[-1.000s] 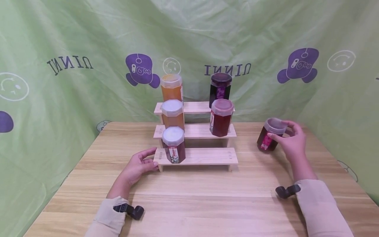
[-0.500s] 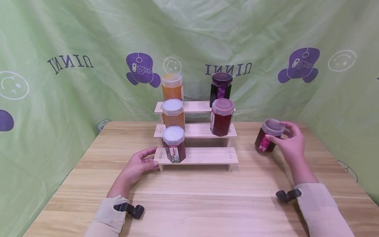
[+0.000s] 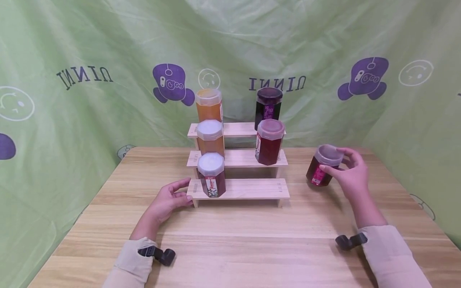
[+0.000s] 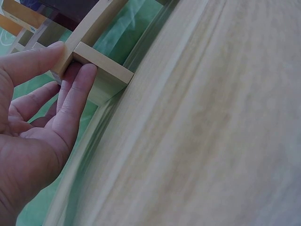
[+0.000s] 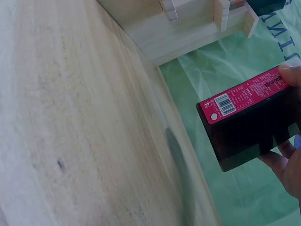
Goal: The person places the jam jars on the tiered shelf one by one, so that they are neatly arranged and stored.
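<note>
My right hand [image 3: 354, 172] grips a dark jar [image 3: 317, 176] near its translucent lid, thumb on one side and fingers on the other. In the right wrist view the jar [image 5: 249, 127] is tilted and held off the table, its pink barcode label showing. At the left end of a three-step wooden rack [image 3: 255, 189], my left hand [image 3: 167, 202] pinches the lowest step. The left wrist view has the thumb on the board [image 4: 87, 33] and fingertips against its leg [image 4: 106, 70]. A dark red jar [image 3: 212, 182] with a whitish lid stands on that step's left.
On the middle step are an amber jar [image 3: 210, 144] at left and a red jar [image 3: 269, 146] at right. The top step bears an orange jar [image 3: 209, 108] and a dark purple jar [image 3: 268, 112]. A green printed curtain [image 3: 230, 48] hangs behind the wooden table [image 3: 230, 248].
My right hand has carried the dark jar a little to the left, towards the rack. The left hand keeps its hold on the lowest step.
</note>
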`<state>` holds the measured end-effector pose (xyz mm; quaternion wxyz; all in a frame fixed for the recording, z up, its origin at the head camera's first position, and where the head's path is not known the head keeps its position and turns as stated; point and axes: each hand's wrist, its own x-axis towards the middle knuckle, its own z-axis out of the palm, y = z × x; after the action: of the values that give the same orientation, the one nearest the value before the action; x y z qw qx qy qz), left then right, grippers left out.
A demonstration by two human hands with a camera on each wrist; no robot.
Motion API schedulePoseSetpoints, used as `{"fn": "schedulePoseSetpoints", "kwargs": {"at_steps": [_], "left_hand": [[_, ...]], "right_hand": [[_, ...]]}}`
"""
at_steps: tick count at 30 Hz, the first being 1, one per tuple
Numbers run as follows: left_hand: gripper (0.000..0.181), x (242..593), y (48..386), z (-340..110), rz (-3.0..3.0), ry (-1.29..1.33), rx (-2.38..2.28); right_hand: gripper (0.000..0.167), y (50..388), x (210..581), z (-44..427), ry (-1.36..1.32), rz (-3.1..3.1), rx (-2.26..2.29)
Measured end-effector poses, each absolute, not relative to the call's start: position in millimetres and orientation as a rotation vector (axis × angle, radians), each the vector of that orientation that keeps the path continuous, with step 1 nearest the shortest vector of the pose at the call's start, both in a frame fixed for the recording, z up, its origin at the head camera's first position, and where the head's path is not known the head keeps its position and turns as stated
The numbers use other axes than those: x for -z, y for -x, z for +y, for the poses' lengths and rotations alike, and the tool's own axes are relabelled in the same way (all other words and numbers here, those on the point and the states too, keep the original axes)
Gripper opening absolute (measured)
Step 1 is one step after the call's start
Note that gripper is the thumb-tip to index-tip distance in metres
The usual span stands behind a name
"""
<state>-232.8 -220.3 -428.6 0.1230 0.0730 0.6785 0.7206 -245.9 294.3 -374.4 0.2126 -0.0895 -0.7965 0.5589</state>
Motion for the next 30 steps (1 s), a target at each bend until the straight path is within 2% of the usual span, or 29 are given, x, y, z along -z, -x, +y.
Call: {"fn": "schedulePoseSetpoints", "kwargs": {"at_steps": [30], "left_hand": [[0.076,427,232,-220,1.976,-0.205,-2.102]], "right_hand": [[0.065,229,360,267,-0.025,-2.005,-1.76]]}}
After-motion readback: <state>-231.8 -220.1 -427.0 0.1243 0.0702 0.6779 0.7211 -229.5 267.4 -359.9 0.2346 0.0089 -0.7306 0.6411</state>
